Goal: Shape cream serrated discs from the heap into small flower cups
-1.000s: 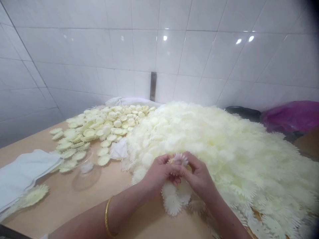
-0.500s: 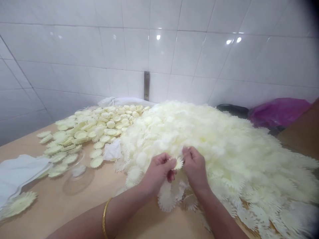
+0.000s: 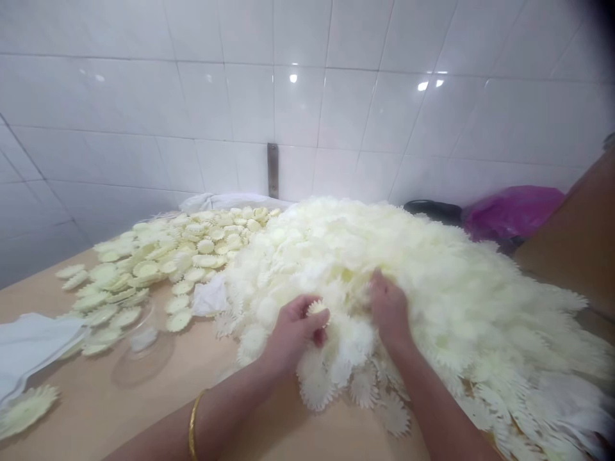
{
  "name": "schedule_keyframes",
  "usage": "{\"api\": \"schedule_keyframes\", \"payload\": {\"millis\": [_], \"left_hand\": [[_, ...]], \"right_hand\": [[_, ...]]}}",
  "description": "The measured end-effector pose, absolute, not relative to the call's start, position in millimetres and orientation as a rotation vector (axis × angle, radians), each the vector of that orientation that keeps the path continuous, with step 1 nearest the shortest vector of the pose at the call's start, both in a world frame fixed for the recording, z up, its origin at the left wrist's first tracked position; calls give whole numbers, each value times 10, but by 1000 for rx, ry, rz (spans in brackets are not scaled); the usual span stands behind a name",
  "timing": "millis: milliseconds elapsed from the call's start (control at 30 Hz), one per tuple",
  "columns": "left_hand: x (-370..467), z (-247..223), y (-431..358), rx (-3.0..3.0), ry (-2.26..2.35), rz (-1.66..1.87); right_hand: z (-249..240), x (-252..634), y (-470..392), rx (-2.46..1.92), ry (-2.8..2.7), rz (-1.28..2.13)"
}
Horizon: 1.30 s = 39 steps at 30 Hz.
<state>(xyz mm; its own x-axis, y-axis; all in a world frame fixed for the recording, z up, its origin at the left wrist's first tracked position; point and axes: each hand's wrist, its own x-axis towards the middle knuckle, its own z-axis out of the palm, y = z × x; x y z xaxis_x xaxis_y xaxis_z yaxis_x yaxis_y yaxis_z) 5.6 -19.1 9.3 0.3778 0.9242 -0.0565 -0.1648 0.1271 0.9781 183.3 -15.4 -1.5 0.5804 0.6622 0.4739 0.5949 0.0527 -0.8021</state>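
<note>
Between the thumb and fingers of my left hand (image 3: 298, 330) is a small pale-yellow scalloped disc (image 3: 318, 308). My right hand (image 3: 388, 304) is at the near slope of a large heap of thin, pale, jagged-edged pieces (image 3: 432, 288). Its fingers are closed and partly sunk among the pieces; whatever they grip is too blurred to make out. Several loose pieces hang or lie below the hands, one a jagged round (image 3: 394, 413) on the tabletop. Left of the heap lies a pile of thicker yellowish discs (image 3: 147, 269).
A clear round dish (image 3: 139, 358) and a crumpled white scrap (image 3: 209, 296) lie on the tan table (image 3: 192, 378). White sheets (image 3: 33, 346) are at the left edge. Behind the heap are a dark object (image 3: 432, 210) and a purple bag (image 3: 512, 208) by the tiled wall.
My right hand has moved away from the disc and into the heap, toward the right. My left hand keeps the disc. The view has shifted slightly.
</note>
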Motion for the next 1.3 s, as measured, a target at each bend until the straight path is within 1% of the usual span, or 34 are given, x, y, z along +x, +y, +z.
{"api": "schedule_keyframes", "payload": {"millis": [67, 133, 200, 267, 367, 467, 667, 900, 1067, 1300], "left_hand": [[55, 75, -180, 1143, 812, 898], [44, 73, -175, 1136, 794, 889], [32, 91, -174, 1127, 797, 897], [27, 122, -180, 1117, 804, 897], [34, 156, -199, 1112, 802, 888], [52, 143, -210, 1099, 772, 882], [99, 43, -182, 1066, 721, 882], [106, -17, -165, 1030, 729, 842], [96, -4, -172, 1015, 800, 816], [85, 16, -165, 1022, 715, 856]], "right_hand": [[-43, 1808, -168, -1651, -1261, -131], [-61, 1782, -182, -1643, -1374, -244], [-61, 1761, -198, -1606, -1476, -386], [-43, 1743, -216, -1519, -1575, -606], [-8, 1724, -242, -1429, -1581, -855], [-12, 1718, -235, -1536, -1501, -957], [-191, 1794, -70, -1837, -1479, -867], [-361, 2121, 121, -2059, -1503, -603], [-290, 2293, 233, -2090, -1611, -604], [-73, 2212, 166, -2165, -1666, -507]]}}
